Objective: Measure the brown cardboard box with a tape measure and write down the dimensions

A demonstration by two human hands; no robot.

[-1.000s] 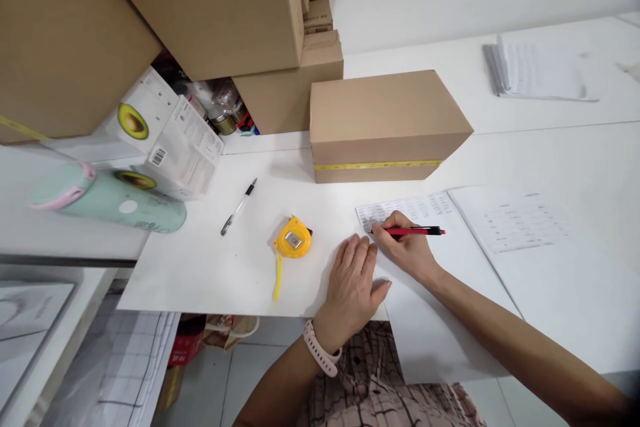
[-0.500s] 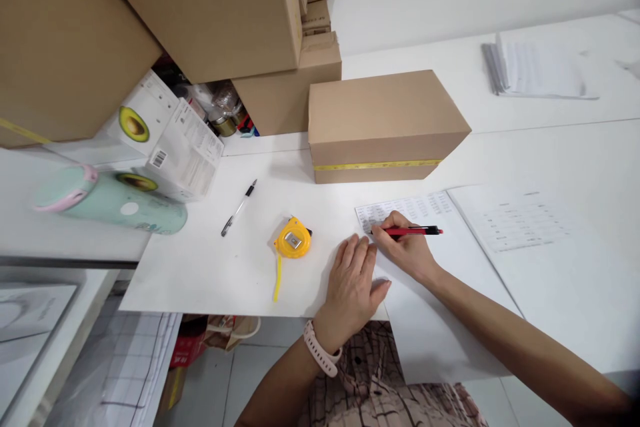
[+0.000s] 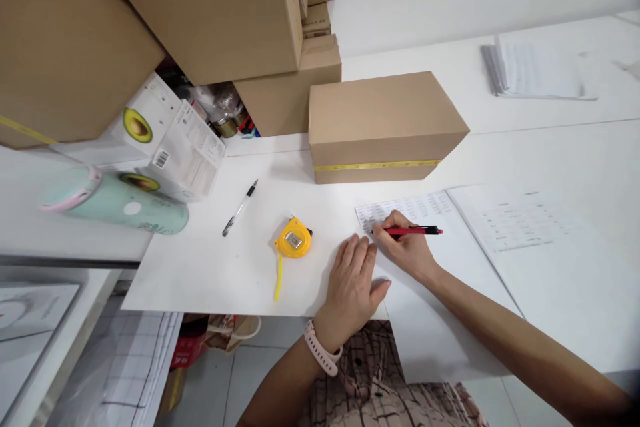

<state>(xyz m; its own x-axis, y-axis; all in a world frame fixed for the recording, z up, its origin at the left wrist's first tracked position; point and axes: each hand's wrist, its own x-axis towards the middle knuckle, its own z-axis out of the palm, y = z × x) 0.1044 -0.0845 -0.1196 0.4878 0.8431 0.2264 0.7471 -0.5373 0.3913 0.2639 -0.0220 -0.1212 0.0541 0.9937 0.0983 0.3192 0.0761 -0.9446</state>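
A red and black pen (image 3: pixel 413 230) is pinched in my right hand (image 3: pixel 407 250), its tip down at the left part of a sheet of paper (image 3: pixel 440 307). Rows of small writing fill the top of that sheet. My left hand (image 3: pixel 353 280) lies flat, fingers stretched out, on the table beside the sheet's left edge. To its left sits a yellow tape measure (image 3: pixel 294 238) with a short length of tape pulled out. Farther left lies a clear pen with black ends (image 3: pixel 240 207).
A cardboard box (image 3: pixel 385 123) with yellow tape stands behind the sheet. More cartons (image 3: pixel 210 13) are stacked at the back left. A mint bottle (image 3: pixel 125 203) lies by white avocado-print boxes (image 3: pixel 185 147). Papers (image 3: pixel 543 67) lie at the back right.
Both hands keep practically the same place, with the pen tip on the paper. The view has shifted very slightly.
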